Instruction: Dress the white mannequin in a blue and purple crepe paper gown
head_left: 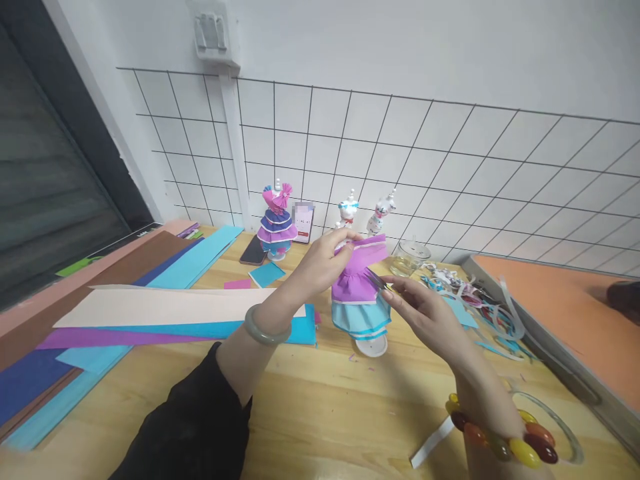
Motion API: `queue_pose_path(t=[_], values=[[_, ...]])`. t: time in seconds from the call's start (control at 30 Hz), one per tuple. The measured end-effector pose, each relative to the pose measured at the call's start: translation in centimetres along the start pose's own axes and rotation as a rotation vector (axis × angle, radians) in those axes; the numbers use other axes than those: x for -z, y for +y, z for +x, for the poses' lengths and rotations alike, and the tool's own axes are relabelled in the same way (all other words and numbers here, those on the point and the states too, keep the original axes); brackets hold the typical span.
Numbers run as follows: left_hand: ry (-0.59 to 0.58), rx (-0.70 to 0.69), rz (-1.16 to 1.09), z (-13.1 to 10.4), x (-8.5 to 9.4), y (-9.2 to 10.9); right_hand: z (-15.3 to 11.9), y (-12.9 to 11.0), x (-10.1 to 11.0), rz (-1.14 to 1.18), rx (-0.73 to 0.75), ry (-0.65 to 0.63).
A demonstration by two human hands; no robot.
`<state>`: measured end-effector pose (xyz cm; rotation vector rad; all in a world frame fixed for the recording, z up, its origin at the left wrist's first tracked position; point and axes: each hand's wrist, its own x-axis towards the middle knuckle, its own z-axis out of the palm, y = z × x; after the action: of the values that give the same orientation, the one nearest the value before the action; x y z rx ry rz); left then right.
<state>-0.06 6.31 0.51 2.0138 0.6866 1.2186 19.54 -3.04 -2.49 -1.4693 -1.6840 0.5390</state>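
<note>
A small dress form in the middle of the table wears a light-blue ruffled skirt [361, 320] with brighter blue bands, and a purple crepe paper layer [353, 288] gathered above it. My left hand [324, 261] is closed on the upper part of the purple paper, which flares out toward the right. My right hand [425, 310] grips a slim dark metal tool [376, 279], its pointed end against the gathered paper at the waist. Whether it is tweezers or small scissors I cannot tell. The form's round white base [371, 346] shows below the skirt.
Behind stand a finished-looking dressed form [277, 223], a phone [304, 223] and two bare white forms, one a patterned bust [381, 215]. Long crepe paper strips [175, 307] cover the left. A glass cup [409, 257], ribbon scraps [465, 290] and an orange-lined tray [565, 320] sit right.
</note>
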Motion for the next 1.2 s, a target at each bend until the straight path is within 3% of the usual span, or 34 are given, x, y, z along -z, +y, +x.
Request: queue_pose_path(t=[0.3, 0.7, 1.2], values=[[0.018, 0.032, -0.076, -0.2, -0.2, 0.5, -0.2, -0.3, 0.1, -0.024, 0.015, 0.051], [0.075, 0.023, -0.118, -0.7, -0.9, 1.4, -0.4, -1.3, 0.2, -0.192, 0.232, 0.219], [0.119, -0.014, -0.178, -1.4, -2.2, 2.1, -0.9, -2.6, 0.1, -0.227, 0.245, 0.297]])
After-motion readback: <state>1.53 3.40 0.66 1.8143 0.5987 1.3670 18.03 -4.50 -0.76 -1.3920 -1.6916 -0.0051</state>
